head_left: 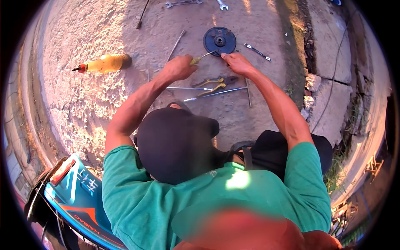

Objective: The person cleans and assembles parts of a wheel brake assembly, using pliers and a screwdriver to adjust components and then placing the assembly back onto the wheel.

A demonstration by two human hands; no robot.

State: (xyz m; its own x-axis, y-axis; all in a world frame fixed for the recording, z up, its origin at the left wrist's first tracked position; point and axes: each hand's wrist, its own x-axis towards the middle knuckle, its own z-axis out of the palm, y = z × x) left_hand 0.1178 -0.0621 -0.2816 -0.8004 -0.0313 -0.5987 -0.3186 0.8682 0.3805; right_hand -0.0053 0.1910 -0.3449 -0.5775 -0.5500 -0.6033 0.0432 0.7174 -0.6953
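Now, line by line, as it stands:

Left hand: the left hand (180, 68) is closed around the yellow handle of a screwdriver (203, 56), whose shaft is angled toward the dark round plate (219, 41).

Right hand: the right hand (236, 62) is laid at the plate's near edge, fingers stretched forward and touching the rim; nothing is gripped in it, and it appears to be used as a brace.

Plate: it is set flat on the concrete ground (104, 100), straight ahead of the person, with a raised hub at its centre.

Tip contact: the screwdriver tip is seen at the plate's left edge; whether it is seated in a slot or seam cannot be told.

Slip risk: if force is put through the shaft and the tip is not seated, it could be thrown across the plate toward the bracing fingers, which lie just beside its path.

Plate shift: only one hand's fingertips hold the plate down, so it could be skidded or flipped on the gritty surface by a prying push.

Clutter near the wrists: yellow-handled pliers (213, 86) and long metal rods (216, 93) are lying just under the forearms; they could be knocked or rolled by a sudden jerk.

Bottle: a yellow plastic bottle (106, 63) is lying on its side well to the left, apart from the work.

Wrench: a small wrench (257, 51) rests just right of the plate and could be struck if the plate is slid that way.
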